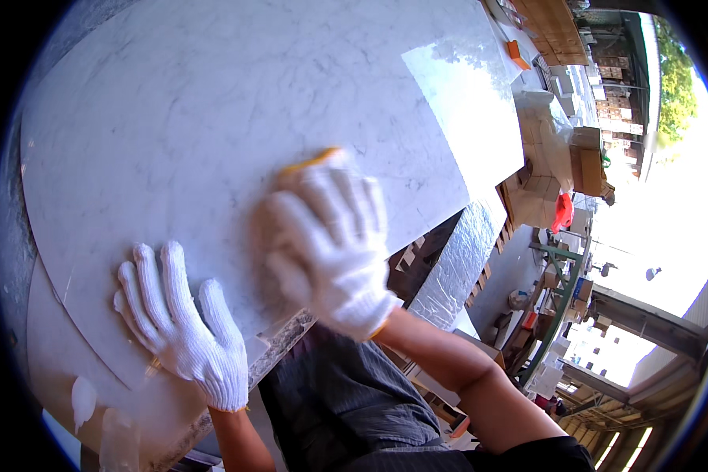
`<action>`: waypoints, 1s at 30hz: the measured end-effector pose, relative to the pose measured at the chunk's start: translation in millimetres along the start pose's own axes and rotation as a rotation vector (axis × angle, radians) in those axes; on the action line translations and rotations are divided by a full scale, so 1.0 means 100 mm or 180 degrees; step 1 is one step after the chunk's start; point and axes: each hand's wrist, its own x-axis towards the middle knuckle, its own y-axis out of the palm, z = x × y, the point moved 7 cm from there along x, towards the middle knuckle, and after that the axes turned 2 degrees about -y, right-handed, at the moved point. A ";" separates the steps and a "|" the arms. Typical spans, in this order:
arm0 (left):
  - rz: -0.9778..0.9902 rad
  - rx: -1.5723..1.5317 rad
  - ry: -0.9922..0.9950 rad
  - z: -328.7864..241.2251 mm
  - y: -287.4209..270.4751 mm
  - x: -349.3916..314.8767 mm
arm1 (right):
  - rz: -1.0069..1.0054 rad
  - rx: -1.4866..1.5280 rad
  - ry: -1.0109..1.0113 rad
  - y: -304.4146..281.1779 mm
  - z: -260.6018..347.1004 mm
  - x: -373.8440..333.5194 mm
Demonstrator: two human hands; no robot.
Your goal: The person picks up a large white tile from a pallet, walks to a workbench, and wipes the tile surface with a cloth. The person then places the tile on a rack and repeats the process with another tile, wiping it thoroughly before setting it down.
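A pale grey-veined stone slab (pixel 173 141) spreads flat in front of me, bright glare across its right side. My left hand (pixel 185 338), in a white knit glove, rests on the near left part of the slab with its fingers spread. Nothing is in it. To its right, my right hand (pixel 334 244) wears a matching glove and is smeared by motion. It presses a white cloth (pixel 313 161) with a yellow edge against the stone. Most of that cloth is hidden under the palm and fingers.
Another pale slab (pixel 59 346) shows past the edge at lower left, near translucent plastic pieces (pixel 119 440). Film-wrapped material (pixel 456 267) lies beyond the right edge. Farther right are cardboard boxes (pixel 587 169), a red bag (pixel 562 212) and a green metal frame (pixel 560 303).
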 end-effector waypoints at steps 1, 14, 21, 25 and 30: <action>0.0022 -0.0004 -0.0003 -0.02 0.00 0.01 | -0.0034 0.0122 -0.0208 0.07 0.17 0.09; 0.0053 0.0353 0.0028 -0.01 -0.02 -0.02 | -0.0873 -0.1069 0.0587 -1.25 -3.08 -0.14; 0.0039 0.0331 -0.0006 -0.01 -0.05 0.00 | -0.1601 0.1084 0.2352 -1.48 -4.35 -0.86; -0.0029 0.0349 0.0063 -0.02 -0.02 0.01 | -0.0789 -0.1929 0.1060 -1.55 -4.18 -0.94; -0.0041 0.0369 -0.0072 0.01 -0.02 -0.01 | -0.1108 -0.1212 0.0711 -1.00 -2.63 -0.84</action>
